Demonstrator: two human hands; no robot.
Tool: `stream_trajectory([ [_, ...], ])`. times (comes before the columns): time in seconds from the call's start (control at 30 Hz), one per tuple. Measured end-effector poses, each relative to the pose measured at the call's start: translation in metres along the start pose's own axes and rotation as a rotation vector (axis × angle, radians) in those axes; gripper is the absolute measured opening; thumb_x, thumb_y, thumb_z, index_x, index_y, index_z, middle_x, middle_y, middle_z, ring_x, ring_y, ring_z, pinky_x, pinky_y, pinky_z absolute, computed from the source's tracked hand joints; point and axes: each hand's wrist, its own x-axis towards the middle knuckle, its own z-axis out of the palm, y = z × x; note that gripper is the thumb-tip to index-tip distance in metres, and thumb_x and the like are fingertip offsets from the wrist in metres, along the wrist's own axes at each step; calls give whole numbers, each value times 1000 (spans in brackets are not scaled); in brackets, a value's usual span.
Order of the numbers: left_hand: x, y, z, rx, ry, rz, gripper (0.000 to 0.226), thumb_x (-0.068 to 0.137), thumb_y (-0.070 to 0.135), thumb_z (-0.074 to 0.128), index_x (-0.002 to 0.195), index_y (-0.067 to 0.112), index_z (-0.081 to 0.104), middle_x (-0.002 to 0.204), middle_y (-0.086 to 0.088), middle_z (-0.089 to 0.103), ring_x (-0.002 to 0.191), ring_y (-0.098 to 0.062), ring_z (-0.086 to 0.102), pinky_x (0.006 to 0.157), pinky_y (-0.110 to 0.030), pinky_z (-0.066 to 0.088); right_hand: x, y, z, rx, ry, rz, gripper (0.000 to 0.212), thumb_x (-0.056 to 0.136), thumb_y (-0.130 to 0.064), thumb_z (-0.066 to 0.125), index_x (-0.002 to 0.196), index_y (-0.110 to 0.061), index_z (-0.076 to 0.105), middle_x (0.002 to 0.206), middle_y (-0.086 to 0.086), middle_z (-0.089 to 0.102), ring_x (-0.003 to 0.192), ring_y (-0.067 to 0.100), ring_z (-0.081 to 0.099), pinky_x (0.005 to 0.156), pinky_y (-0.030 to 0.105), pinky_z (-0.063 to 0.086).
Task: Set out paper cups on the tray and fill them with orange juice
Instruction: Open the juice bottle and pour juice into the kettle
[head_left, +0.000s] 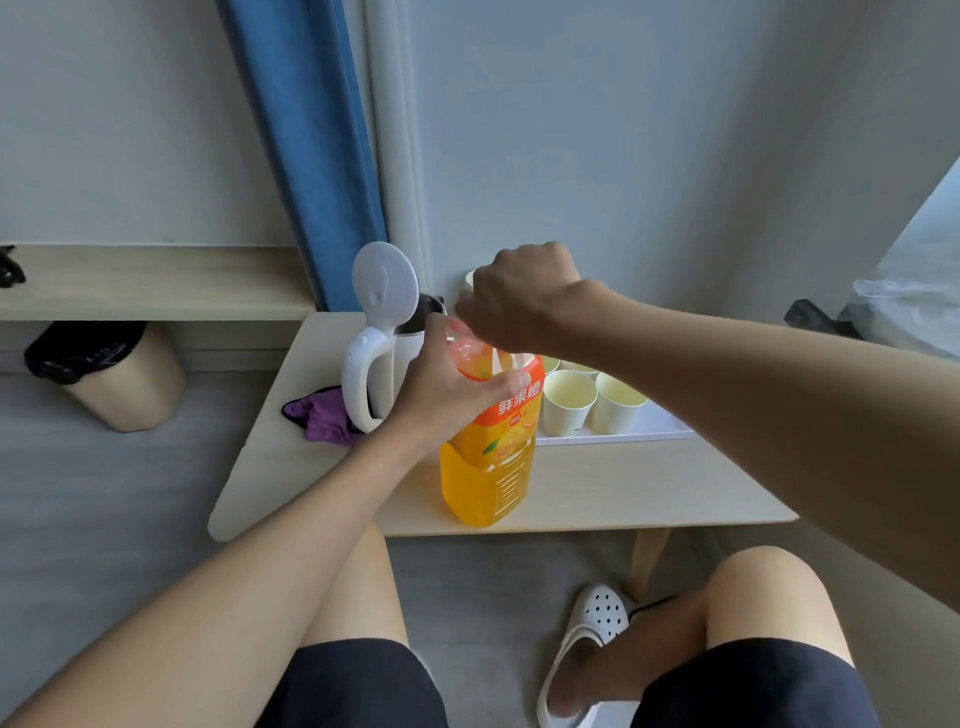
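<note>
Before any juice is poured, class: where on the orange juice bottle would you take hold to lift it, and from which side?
Probably the narrowed waist just under the label of the orange juice bottle, coming from the near left side. It stands upright, the paper cups crowd its right, and the left hand holds its shoulder from that side.

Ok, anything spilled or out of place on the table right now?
No spill shows. The cups stand upright on the tray, and the bottle stands upright, held by the left hand. Only oddities: the kettle has its lid standing open, and a purple cloth lies crumpled beside it.
</note>
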Motion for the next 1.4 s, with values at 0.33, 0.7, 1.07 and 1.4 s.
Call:
stream_trajectory([
  [0.33,14,0,-13,-89,-195,2,75,75,26,90,129,31,39,112,19,58,101,-1,60,71,-13,50,0,27,3,-67,51,-282,58,105,-42,19,64,-9,43,55,6,31,57,33,40,58,30,30],
  [0.7,19,-3,-16,-78,-256,7,72,79,32,86,131,32,37,132,6,56,116,-12,58,77,-17,50,-3,33,-11,238,-301,-289,26,106,-36,39,97,-12,41,88,8,54,74,22,49,61,35,38],
  [1.07,20,-5,-15,-67,-278,6,75,81,35,85,137,31,35,131,9,55,115,-10,59,77,-17,51,-6,30,-24,220,-298,-315,10,102,-17,52,98,-12,44,94,8,62,78,23,57,59,33,42],
  [1.4,20,-5,-15,-89,-284,-2,72,80,31,85,132,30,35,127,9,55,113,-9,59,78,-18,51,-7,33,-26,217,-281,-239,31,104,-35,45,96,-6,53,86,10,62,66,24,58,60,37,48],
])
